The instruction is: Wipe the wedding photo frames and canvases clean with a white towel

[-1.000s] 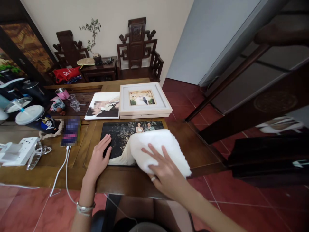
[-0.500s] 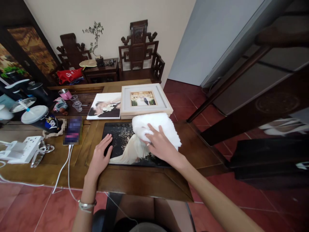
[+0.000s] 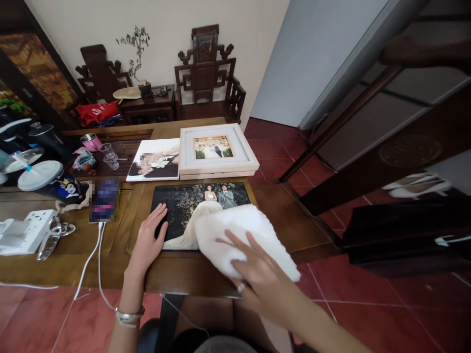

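Note:
A dark wedding photo panel [image 3: 180, 208] lies flat near the front edge of the wooden table [image 3: 172, 274]. My left hand [image 3: 149, 238] rests on its left edge, fingers stretched out, holding nothing. With my right hand [image 3: 257, 269] I grip a fluffy white cloth [image 3: 235, 225], which covers the lower right part of the photo and overhangs the table's front edge. Behind the panel are a pale framed wedding photo [image 3: 187, 147] and, to its left, a white-edged photo panel [image 3: 162, 169].
On the left are a phone [image 3: 105, 200] with a white cable, a power strip [image 3: 33, 230], a lidded cup [image 3: 42, 176], a pink mug [image 3: 91, 142] and small clear cups [image 3: 110, 159]. Carved wooden chairs [image 3: 206, 63] stand behind; a dark wooden beam [image 3: 368, 166] slants at right.
My right hand has drawn the cloth toward me and slightly right, uncovering the couple on the photo. My left hand stays on the panel's left edge. The view has shifted slightly.

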`<state>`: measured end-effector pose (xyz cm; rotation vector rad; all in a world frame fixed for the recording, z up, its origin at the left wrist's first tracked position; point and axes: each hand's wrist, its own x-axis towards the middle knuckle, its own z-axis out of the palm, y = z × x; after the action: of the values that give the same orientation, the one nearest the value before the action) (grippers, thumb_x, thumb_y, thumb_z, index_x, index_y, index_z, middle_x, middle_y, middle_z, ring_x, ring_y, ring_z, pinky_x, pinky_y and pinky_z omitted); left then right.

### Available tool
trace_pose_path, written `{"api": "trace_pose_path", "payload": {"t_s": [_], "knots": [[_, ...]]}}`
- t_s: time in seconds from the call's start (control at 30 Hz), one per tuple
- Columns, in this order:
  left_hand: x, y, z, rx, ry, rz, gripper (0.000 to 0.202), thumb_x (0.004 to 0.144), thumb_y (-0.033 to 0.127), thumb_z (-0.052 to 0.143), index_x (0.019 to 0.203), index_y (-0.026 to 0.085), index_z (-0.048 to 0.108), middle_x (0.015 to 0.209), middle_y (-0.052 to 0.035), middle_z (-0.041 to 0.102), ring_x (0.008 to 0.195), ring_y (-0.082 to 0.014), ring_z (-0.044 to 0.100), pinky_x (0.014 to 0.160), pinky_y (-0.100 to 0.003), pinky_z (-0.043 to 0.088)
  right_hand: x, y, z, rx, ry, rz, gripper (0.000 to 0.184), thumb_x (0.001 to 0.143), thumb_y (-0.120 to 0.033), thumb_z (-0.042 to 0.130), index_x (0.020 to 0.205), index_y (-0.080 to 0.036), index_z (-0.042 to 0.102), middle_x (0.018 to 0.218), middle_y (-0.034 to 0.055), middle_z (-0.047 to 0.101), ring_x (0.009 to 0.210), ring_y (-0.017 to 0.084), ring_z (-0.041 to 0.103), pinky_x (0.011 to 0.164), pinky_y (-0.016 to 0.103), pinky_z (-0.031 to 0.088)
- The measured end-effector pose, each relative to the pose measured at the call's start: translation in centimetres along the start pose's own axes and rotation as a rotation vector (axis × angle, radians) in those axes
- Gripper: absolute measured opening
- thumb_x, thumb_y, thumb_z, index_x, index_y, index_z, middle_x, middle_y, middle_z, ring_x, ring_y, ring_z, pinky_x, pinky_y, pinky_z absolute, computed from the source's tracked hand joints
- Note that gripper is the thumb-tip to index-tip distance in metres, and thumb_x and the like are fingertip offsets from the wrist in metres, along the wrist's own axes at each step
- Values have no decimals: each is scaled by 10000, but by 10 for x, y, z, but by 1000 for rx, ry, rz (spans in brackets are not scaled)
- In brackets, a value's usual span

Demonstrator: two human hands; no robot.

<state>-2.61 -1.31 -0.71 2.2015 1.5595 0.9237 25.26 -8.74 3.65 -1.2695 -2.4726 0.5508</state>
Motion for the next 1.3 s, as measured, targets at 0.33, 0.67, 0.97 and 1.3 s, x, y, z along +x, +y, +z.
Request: {"api": "trace_pose_path", "payload": {"t_s": [0.33, 0.67, 0.97, 1.3], "knots": [[2, 0, -1, -11, -2, 4, 376, 924, 278, 471, 1276, 183, 561, 1382, -100, 533, 1332, -234, 435, 1119, -465, 346, 109, 48, -40, -79, -26, 169, 213, 907, -179, 403, 893, -154, 614, 980, 137, 670, 1112, 322, 562, 925, 445, 403], [1, -1, -1, -1, 0, 0, 371, 929, 282, 463, 1275, 191, 561, 1385, -95, 530, 1333, -234, 434, 1121, -465, 344, 63, 33, -3, -90, 42, 92, 251, 814, -69, 434, 936, -127, 645, 1320, 165, 553, 1403, 344, 232, 1106, 626, 154], [1, -1, 0, 17, -18, -10, 376, 936, 275, 453, 1286, 173, 548, 1408, -102, 504, 1345, -224, 417, 1124, -454, 340, -19, -14, 12, 18, 3, 2, 256, 714, -32, 459, 783, -182, 656, 1457, 70, 439, 1429, 311, 163, 1128, 639, 139], [1, 0, -2, -8, -6, 6, 376, 926, 269, 469, 1284, 186, 551, 1392, -98, 522, 1335, -232, 431, 1118, -468, 347, 78, 38, -19, -35, -45, 46, 285, 848, -75, 405, 988, -128, 647, 1112, 161, 664, 1382, 328, 298, 1080, 610, 248]]}}
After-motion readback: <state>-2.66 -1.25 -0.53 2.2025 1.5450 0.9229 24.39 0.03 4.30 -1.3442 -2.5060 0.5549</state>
